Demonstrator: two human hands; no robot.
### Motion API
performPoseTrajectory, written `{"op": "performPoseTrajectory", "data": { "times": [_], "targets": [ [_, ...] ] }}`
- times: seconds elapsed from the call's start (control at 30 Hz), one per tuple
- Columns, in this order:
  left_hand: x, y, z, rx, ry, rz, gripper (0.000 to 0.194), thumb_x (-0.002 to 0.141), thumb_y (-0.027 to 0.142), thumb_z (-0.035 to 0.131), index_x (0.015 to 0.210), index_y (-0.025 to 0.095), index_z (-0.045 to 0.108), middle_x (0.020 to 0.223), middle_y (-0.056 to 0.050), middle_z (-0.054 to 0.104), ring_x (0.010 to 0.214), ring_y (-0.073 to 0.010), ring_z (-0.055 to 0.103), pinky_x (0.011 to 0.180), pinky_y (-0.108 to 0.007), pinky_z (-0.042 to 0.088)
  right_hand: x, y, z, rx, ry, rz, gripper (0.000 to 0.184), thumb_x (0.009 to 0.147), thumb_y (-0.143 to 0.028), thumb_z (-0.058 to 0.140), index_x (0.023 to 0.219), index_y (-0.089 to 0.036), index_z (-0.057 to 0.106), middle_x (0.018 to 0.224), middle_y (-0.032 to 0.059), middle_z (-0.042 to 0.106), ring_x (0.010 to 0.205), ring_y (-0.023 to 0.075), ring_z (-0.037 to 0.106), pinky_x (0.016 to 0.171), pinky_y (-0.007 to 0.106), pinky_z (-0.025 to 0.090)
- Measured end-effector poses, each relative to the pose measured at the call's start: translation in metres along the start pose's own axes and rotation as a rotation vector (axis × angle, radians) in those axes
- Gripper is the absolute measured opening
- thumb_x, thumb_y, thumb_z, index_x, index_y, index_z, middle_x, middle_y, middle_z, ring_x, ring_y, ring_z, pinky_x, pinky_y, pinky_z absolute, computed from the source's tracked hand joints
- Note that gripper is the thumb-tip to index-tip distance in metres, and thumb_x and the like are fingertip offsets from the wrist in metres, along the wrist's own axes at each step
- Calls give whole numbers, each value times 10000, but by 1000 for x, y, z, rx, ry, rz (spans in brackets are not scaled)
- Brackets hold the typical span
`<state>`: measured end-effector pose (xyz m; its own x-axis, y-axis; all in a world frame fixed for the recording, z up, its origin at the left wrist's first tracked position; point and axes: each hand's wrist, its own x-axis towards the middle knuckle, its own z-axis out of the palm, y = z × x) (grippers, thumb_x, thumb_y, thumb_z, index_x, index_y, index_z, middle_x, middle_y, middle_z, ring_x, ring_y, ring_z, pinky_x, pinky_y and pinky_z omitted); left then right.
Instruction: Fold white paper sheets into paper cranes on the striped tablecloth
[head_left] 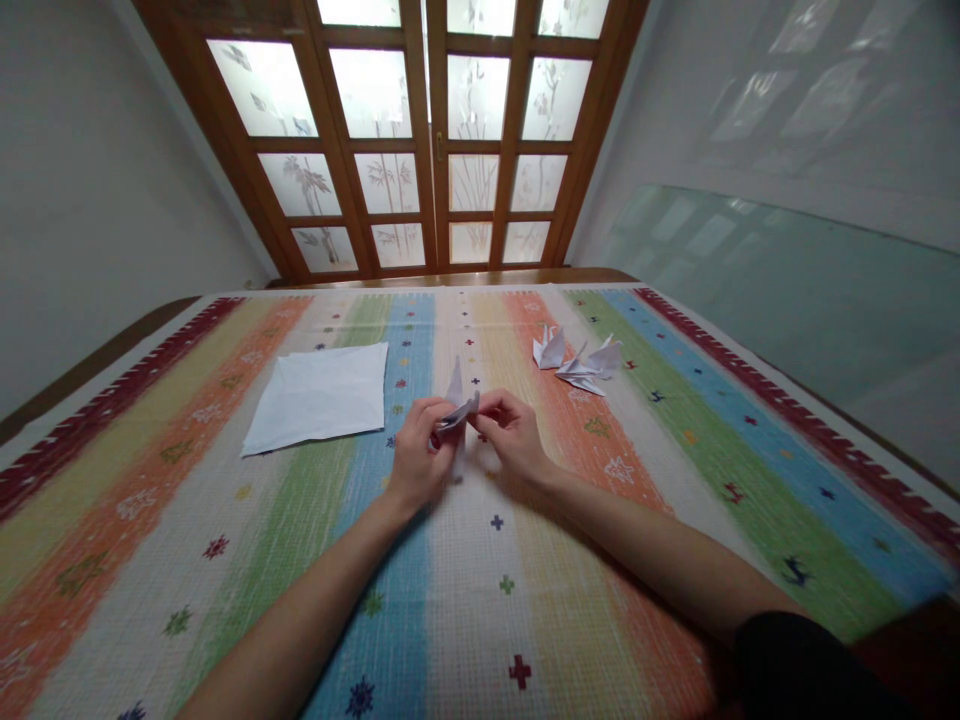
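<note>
A folded white paper crane [454, 408] is between my hands above the middle of the table, one narrow point sticking up and away from me. My left hand [421, 450] is closed around its left side, thumb and fingers pinching the paper. With thumb and forefinger together, my right hand [514, 430] pinches the crane's right tip. Part of the paper is hidden behind the left fingers. Several finished paper cranes [581, 368] lie grouped to the right, beyond my right hand. Left of my left hand rests a stack of white square paper sheets [324, 392].
A striped, patterned tablecloth [300, 560] covers the table. Wooden doors with frosted panes [373, 95] stand behind its far edge. A pale glass panel [750, 260] leans along the right wall.
</note>
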<state>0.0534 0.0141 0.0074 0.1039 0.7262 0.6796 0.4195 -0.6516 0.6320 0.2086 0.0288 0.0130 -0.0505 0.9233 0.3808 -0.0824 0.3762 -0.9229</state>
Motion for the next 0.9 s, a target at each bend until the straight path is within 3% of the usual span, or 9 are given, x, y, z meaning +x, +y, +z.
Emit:
{"op": "performPoseTrajectory", "data": {
  "times": [0.13,0.23,0.3,0.4,0.47,0.53,0.63,0.8,0.9],
  "targets": [
    [4,1,-3,92,-42,-59,100,815,276,663,865,189,657,921,-47,601,816,-173,564,720,-297,476,0,-6,1,19,-22,-79,236,777,-417,728,760,-214,607,732,-1,617,700,146,579,663,287,488],
    [5,5,-4,113,-41,-122,205,822,346,653,701,182,646,930,-66,604,842,-193,541,773,-335,456,2,-8,1,49,44,6,291,771,-460,726,776,-221,558,679,-24,574,609,126,548,543,246,457],
    [5,9,-2,25,-93,-215,266,846,367,615,658,180,613,802,-45,605,769,-178,532,729,-317,442,4,-8,1,96,92,61,336,751,-489,734,777,-225,527,645,-40,555,558,115,537,477,221,424],
    [4,15,3,-268,-159,-454,267,855,425,589,748,181,572,608,18,545,568,-126,484,552,-246,380,7,-7,-1,213,75,146,398,702,-525,763,816,-227,526,653,-45,572,533,108,552,433,201,402],
    [3,18,6,-473,-135,-599,311,826,482,616,908,190,544,571,48,546,465,-102,440,467,-215,322,9,-7,-1,306,13,218,441,664,-540,787,853,-228,538,676,-42,587,531,104,559,431,198,407],
    [4,18,8,-595,-86,-662,433,804,512,636,1069,201,493,550,69,550,410,-92,414,430,-200,296,9,-8,-1,375,-56,275,458,652,-550,791,869,-224,553,696,-31,597,547,104,566,453,204,430],
    [5,17,8,-592,-45,-633,538,819,502,624,1225,187,467,551,69,550,418,-95,436,433,-199,313,9,-10,0,391,-100,298,418,662,-528,779,838,-215,565,704,-27,594,550,97,559,478,211,447],
    [1,13,6,-311,-103,-543,461,906,392,525,1294,143,545,605,41,548,473,-91,428,464,-209,315,7,-9,3,208,5,228,241,680,-378,709,768,-208,563,660,-46,561,504,89,512,453,211,420],
    [-2,12,6,-129,-100,-418,448,918,360,512,1319,166,551,780,-8,623,579,-109,503,553,-235,405,5,-9,4,78,70,199,168,642,-309,655,721,-206,548,613,-45,555,495,102,504,451,222,421]
  ]
}}
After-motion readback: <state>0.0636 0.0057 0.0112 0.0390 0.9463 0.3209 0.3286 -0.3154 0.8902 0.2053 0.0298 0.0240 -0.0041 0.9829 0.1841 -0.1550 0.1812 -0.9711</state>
